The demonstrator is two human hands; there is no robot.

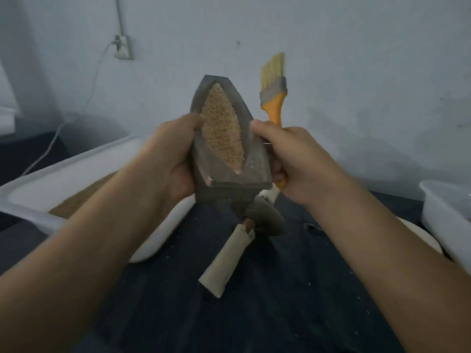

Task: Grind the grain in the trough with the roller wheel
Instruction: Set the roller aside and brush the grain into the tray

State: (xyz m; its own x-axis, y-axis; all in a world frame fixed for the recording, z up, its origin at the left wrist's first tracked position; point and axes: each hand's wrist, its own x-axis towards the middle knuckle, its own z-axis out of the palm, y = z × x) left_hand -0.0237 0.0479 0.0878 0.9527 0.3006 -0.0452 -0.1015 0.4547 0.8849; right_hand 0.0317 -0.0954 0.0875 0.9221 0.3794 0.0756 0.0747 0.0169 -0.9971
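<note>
At the far left a wall socket [124,47] sits on the pale wall with a white cable [54,141] trailing down from it. Nearer, a white tray [76,161] lies on the dark cloth [280,314], with brown grain powder inside it. The left hand [168,159] curls around the left side of the stone trough [251,171], thumb over its rim, holding it lifted above the cloth and tilted. The boat-shaped hollow of the trough is filled with tan grain [221,126]. Below the trough, the roller wheel [265,220] lies on the cloth, its pale wooden handle [226,263] pointing toward the near side. The right hand [300,159] grips the trough's right edge with the thumb on its rim, and its fingers are also wrapped round the orange handle of a paintbrush [274,90], whose bristles stick up toward the far wall. At the far right a white tub [446,212] stands on the cloth, with the edge of a white plate [423,235] just beside it.
</note>
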